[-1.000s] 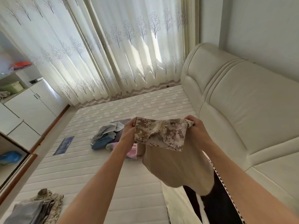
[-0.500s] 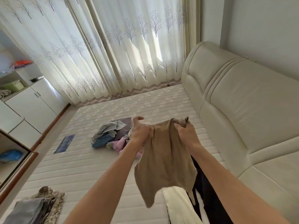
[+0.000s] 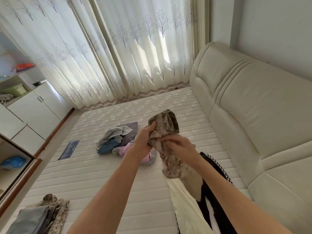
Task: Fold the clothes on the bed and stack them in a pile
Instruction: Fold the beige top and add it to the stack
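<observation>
I hold a tan camouflage garment (image 3: pixel 166 125) up in the air over the bed (image 3: pixel 168 107). My left hand (image 3: pixel 143 141) grips its bunched upper part, thumb over the cloth. My right hand (image 3: pixel 180 149) holds the garment just below, and its lower end hangs down past my right wrist. A heap of unfolded clothes (image 3: pixel 116 139) in grey, blue, purple and pink lies on the mattress behind my hands. A stack of folded clothes (image 3: pixel 38 217) sits at the near left corner of the bed.
A black-and-white garment (image 3: pixel 214 208) lies on the mattress under my right arm. The padded headboard (image 3: pixel 253 115) runs along the right. White cabinets (image 3: pixel 30 112) stand at the left, curtains (image 3: pixel 118 48) at the back. A dark label patch (image 3: pixel 69 149) marks the mattress.
The garment was spread wide between my hands, then gathered. Now my hands are close together, the left above the right, and the cloth is bunched into a narrow roll.
</observation>
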